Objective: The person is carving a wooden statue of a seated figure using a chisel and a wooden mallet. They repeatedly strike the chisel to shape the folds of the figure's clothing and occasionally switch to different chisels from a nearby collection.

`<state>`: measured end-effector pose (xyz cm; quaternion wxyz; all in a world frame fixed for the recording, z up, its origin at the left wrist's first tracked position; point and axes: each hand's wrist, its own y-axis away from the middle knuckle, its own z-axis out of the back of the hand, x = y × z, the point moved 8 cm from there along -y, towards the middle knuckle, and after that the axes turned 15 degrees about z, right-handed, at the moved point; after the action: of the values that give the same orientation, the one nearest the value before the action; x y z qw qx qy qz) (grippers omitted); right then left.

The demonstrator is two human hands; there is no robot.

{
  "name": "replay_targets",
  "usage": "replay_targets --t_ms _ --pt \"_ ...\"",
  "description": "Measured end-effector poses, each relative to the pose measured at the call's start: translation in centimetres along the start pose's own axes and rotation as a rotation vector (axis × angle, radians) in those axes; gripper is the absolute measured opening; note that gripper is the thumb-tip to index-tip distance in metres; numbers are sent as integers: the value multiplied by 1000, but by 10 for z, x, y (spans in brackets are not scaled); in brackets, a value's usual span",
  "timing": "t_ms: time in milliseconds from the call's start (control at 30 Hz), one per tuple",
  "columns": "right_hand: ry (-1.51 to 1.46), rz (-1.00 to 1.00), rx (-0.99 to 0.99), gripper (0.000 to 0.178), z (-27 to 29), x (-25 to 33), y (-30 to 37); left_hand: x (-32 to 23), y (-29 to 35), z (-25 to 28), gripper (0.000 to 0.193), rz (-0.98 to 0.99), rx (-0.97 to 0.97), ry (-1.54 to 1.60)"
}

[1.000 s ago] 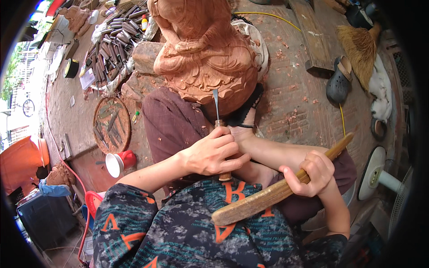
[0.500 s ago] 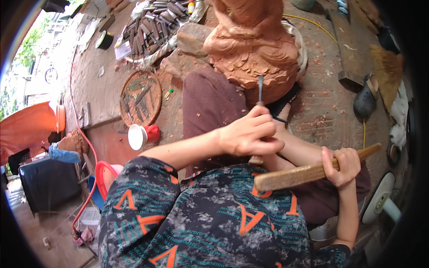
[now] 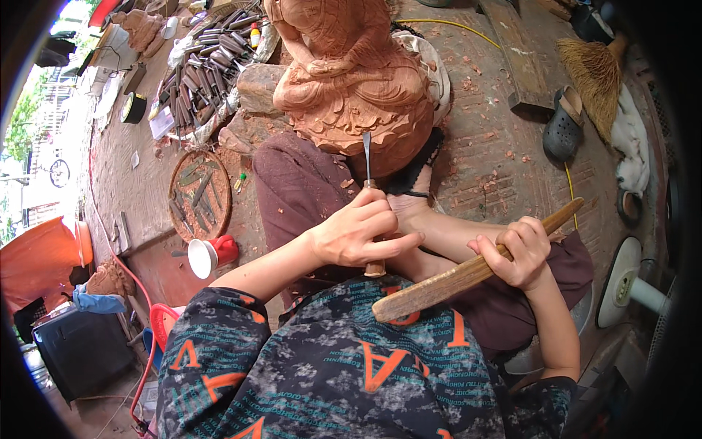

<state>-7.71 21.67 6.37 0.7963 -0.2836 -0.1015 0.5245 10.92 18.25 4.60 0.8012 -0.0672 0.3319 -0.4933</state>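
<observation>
My left hand [image 3: 358,230] is closed around the wooden handle of a chisel [image 3: 375,268], whose steel blade points away from me. The blade's tip meets the lower edge of a reddish-brown carved wooden statue [image 3: 355,95], at a band of scalloped carving; whether it bites into the wood, I cannot tell. In my right hand [image 3: 518,252] is a long, flat wooden mallet [image 3: 431,284], gripped near its far right part. Its wide end lies close to the chisel's butt, apart from it in the picture. The statue rests by my crossed legs [image 3: 292,190].
A heap of chisels [image 3: 208,77] lies at the upper left, near a round tray [image 3: 223,212] of blades. A red and white cup [image 3: 227,250] is tipped over beside my left arm. To the right are a plank [image 3: 512,62], a dark clog [image 3: 563,128] and a broom [image 3: 592,84].
The whole view has shifted, so the scene sits further left. My right hand has risen, and the mallet slants more steeply. The left hand keeps the chisel at the statue's lower edge.
</observation>
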Motion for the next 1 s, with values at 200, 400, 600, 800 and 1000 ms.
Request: replay_targets --t_ms 200,400,600,800,1000 --pt "-40 -20 -27 27 -2 0 -1 2 -1 13 41 154 -107 44" --pt "-54 7 -42 26 -3 0 -4 5 13 1 29 27 -87 -17" --pt "-93 28 -16 27 -5 4 -4 -1 8 -12 30 -52 0 -148" --pt "-87 -8 -62 26 -4 2 -7 0 8 -11 24 -20 57 -89" --pt "-55 28 -28 21 -2 4 -10 -4 4 -11 26 -49 130 -121"
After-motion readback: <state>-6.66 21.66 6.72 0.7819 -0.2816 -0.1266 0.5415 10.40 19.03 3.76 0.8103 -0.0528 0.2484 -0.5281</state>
